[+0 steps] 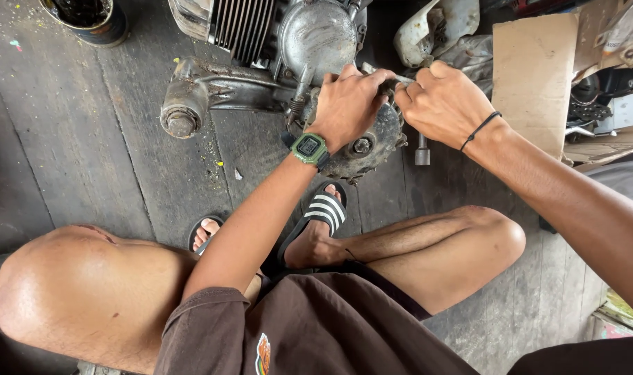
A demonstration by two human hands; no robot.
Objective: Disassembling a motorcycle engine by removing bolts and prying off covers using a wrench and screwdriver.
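Two hands on the job, both at the front of the motorcycle engine (288, 35), which lies on the dark plank floor (73, 139). Largest first: engine block, finned cylinder at its top, round grey side cover beside that. Just below the block sits the grimy round clutch-side cover (368, 142), bolt head showing. Cardboard sheet (535, 73) lies to the engine's right, a black tin (87, 17) well off to its left.

My left hand (347, 104) is curled over the top of that round cover, fingers closed around its upper edge. My right hand (445, 101) is a closed fist just right of it, pinching something thin and metallic; can't tell what, knuckles hide it. A socket-like stub (422, 151) stands on the floor below the right hand.

My read: keep the left hand pressing the cover steady so it doesn't rock, and pull or turn with the right in line with the part, not sideways.
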